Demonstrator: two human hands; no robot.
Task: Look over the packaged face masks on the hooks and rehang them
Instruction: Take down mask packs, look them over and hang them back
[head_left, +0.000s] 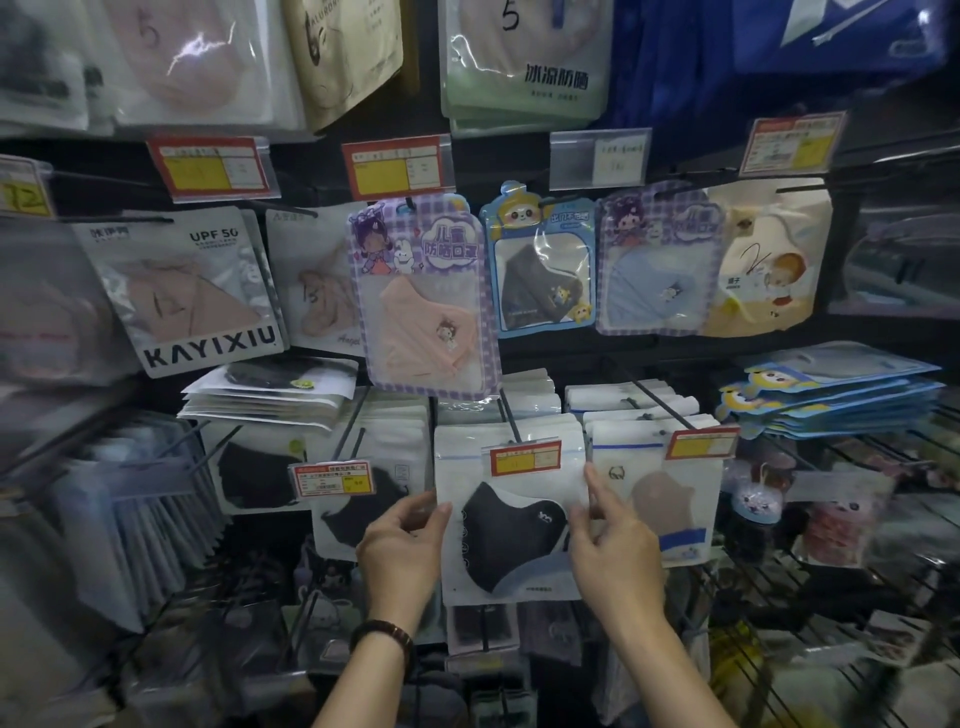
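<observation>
So both hands are on the same thing: the navy mask packet (511, 525), a white pouch held upright and square-on in the middle of the lower row. The left hand (405, 540) pinches its left edge, thumb on the front and fingers tucked behind. The right hand (613, 540) pinches the right edge the same way, with the forefinger stretched up along the side. Neither hand is really nearer; they sit level at mid-height, one per side.

What matters for hanging it is the black hook (510, 421), which comes out toward the camera right at the packet's top edge. Its red price tag (524, 458) sits over the packet's top strip and hides the hang hole. So I can't tell whether the packet is threaded on the prong or just held up against it. The packet's long side runs up-down, so if it's off, I'd guess it has to go up and back along the prong, past that tag.

Room is tight-ish. The taupe mask packet (660, 504) hangs just beside it on the right, partly behind the right hand. A black mask packet (363, 506) sits just beside the left hand, and the pink kids' mask pack (426, 312) hangs close above the hook. Free space is mostly toward the person.
</observation>
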